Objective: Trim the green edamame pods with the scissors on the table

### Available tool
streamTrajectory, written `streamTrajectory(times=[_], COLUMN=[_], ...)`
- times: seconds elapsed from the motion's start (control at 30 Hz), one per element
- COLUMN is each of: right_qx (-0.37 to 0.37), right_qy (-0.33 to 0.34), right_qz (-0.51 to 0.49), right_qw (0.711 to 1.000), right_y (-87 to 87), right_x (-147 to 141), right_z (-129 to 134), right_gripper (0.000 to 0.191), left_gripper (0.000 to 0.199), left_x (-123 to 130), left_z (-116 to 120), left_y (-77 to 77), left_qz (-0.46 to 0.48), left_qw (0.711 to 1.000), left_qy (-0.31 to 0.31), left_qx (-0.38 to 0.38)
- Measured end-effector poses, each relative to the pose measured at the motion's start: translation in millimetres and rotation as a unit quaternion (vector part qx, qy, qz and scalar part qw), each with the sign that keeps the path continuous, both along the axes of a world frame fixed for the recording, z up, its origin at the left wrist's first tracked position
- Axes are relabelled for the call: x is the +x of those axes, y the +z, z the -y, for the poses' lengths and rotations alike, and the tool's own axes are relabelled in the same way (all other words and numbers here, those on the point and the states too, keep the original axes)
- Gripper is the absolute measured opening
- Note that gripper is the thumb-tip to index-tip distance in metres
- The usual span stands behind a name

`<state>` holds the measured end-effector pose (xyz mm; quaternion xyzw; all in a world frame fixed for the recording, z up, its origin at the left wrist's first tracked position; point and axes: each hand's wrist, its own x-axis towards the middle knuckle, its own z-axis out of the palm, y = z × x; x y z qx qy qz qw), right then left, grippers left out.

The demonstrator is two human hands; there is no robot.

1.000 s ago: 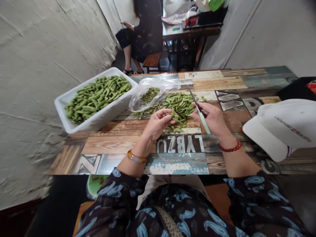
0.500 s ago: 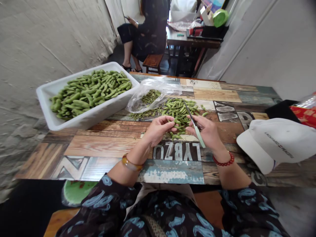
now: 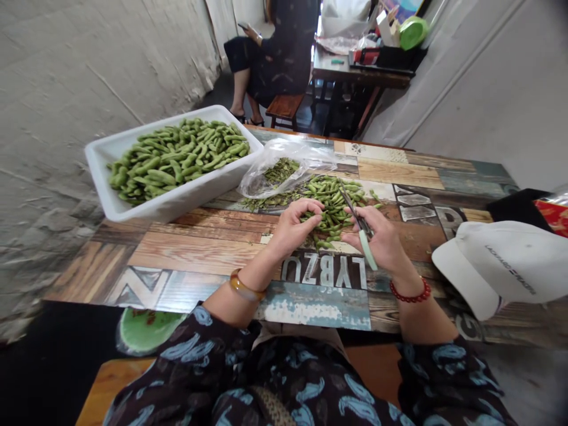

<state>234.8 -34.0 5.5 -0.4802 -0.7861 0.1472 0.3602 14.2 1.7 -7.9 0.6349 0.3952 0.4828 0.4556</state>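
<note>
My left hand (image 3: 296, 226) is curled with thumb and fingers close together around a green soybean pod (image 3: 307, 215), mostly hidden by the fingers. In my right hand (image 3: 380, 236) is a pair of scissors with a pale green handle (image 3: 367, 251), the dark blades pointing away from me. Both hands are over the near side of a pile of green soybean pods (image 3: 331, 207) on the table. Beyond my left hand, a clear plastic bag (image 3: 306, 158) lies with its mouth open, holding small green trimmings (image 3: 281, 171); more trimmings are scattered beside it.
A white tub (image 3: 186, 196) full of pods stands on the wood-patterned table (image 3: 199, 239) at the left. To the right lies a white cap (image 3: 501, 266) near a black and red item. A green basin (image 3: 148, 334) shows below the table. Behind, a person (image 3: 284, 53) sits on a stool.
The view has shifted, so the table things appear a little farther right. The scissors have turned slightly in my right hand, showing more dark metal. My left hand's fingers are more curled.
</note>
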Motion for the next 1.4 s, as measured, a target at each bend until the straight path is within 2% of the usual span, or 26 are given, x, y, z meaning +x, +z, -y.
streamTrajectory(times=[0.13, 0.27, 0.4, 0.47, 0.63, 0.93, 1.2, 1.3, 1.4], right_qx=[0.011, 0.019, 0.003, -0.004, -0.01, -0.021, -0.03, -0.037, -0.019], right_qy=[0.015, 0.031, 0.041, 0.042, 0.058, 0.079, 0.093, 0.097, 0.082], right_qz=[0.016, 0.021, 0.038, 0.041, 0.047, 0.045, 0.046, 0.061, 0.061], right_qw=[1.0, 0.999, 0.998, 0.998, 0.997, 0.996, 0.994, 0.993, 0.995], right_y=[-2.8, -7.9, -11.7, -12.7, -13.2, -12.4, -10.5, -9.1, -11.6], right_x=[0, -1, -2, -2, -2, -8, -9, -7, -5], right_z=[-1, -2, -2, -3, -2, 1, 2, 2, 0], right_gripper=[0.049, 0.047, 0.048, 0.048, 0.047, 0.047, 0.042, 0.041, 0.04], left_gripper=[0.014, 0.028, 0.037, 0.039, 0.035, 0.026, 0.019, 0.022, 0.022], left_x=[2, 7, 8, 8, 6, 5, 1, 1, 3], left_z=[2, 3, 5, 5, 6, 6, 2, 2, 3], left_y=[-0.2, 0.6, 3.8, 5.7, 8.3, 5.0, 1.3, 2.5, 4.2], left_qz=[0.088, 0.181, 0.242, 0.252, 0.233, 0.136, 0.026, 0.009, 0.05], left_qw=[0.992, 0.96, 0.93, 0.924, 0.934, 0.965, 0.995, 0.995, 0.99], left_qy=[0.001, -0.043, -0.079, -0.085, -0.086, -0.097, -0.039, -0.032, -0.035], left_qx=[-0.093, -0.21, -0.266, -0.276, -0.257, -0.2, -0.089, -0.094, -0.126])
